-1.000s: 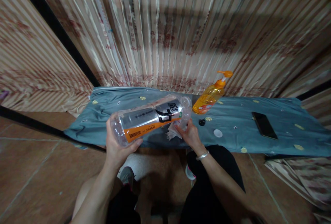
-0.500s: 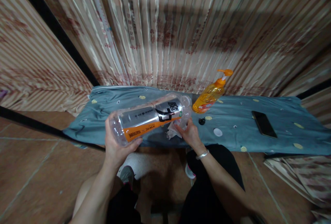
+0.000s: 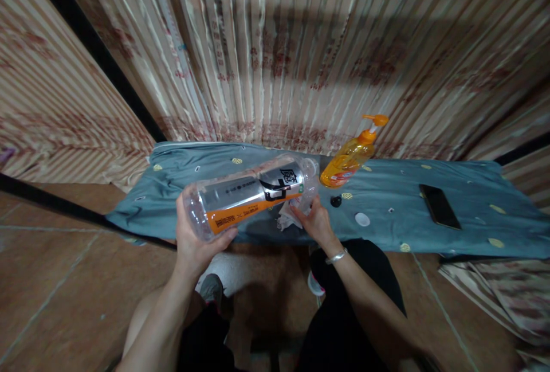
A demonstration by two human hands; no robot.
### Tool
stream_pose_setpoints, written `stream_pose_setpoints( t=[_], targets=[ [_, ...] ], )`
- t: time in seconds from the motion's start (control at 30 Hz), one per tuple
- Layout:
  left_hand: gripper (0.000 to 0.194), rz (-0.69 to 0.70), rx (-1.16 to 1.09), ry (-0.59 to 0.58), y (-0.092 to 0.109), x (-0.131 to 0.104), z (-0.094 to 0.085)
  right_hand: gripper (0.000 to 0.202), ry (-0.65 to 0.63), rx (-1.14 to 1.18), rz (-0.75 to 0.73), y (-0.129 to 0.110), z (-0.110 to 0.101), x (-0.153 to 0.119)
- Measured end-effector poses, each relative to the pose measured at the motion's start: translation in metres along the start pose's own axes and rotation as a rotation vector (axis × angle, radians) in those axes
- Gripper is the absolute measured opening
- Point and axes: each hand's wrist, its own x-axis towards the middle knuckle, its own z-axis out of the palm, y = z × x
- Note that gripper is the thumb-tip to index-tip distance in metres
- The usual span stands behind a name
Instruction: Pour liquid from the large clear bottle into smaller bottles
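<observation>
A large clear plastic bottle point(image 3: 249, 191) with a silver and orange label lies tilted in the air, its neck toward the right. My left hand point(image 3: 195, 240) is wrapped round its base end. My right hand point(image 3: 315, 220), with a silver bracelet at the wrist, pinches a crumpled white tissue point(image 3: 289, 217) below the bottle's neck; its fingertips are partly hidden. Just right of the neck stands an orange pump bottle point(image 3: 349, 159). A small black cap point(image 3: 336, 202) and a white round lid point(image 3: 362, 219) lie near my right hand.
A blue-green cloth point(image 3: 408, 203) with yellow patterns covers the narrow surface. On its right side lies a dark phone point(image 3: 440, 206). Striped curtains point(image 3: 275, 62) hang behind it, and a black pole point(image 3: 94, 45) slants down at the left.
The large bottle has turned slightly about its length in my left hand, so its label faces a little differently. My right hand has hardly moved.
</observation>
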Motion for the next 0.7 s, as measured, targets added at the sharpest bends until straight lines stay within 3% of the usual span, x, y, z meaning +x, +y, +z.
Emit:
stream_pose_setpoints(
  t=[0.13, 0.7],
  targets=[
    [0.113, 0.000, -0.001, 0.000, 0.0011, 0.0007, 0.0001, 0.059, -0.015, 0.038, 0.060, -0.0017, -0.0011, -0.0007],
    [0.122, -0.053, -0.051, -0.014, 0.0016, 0.0002, 0.0013, 0.055, -0.037, 0.012, 0.056, -0.0018, -0.0012, 0.0017]
  ],
)
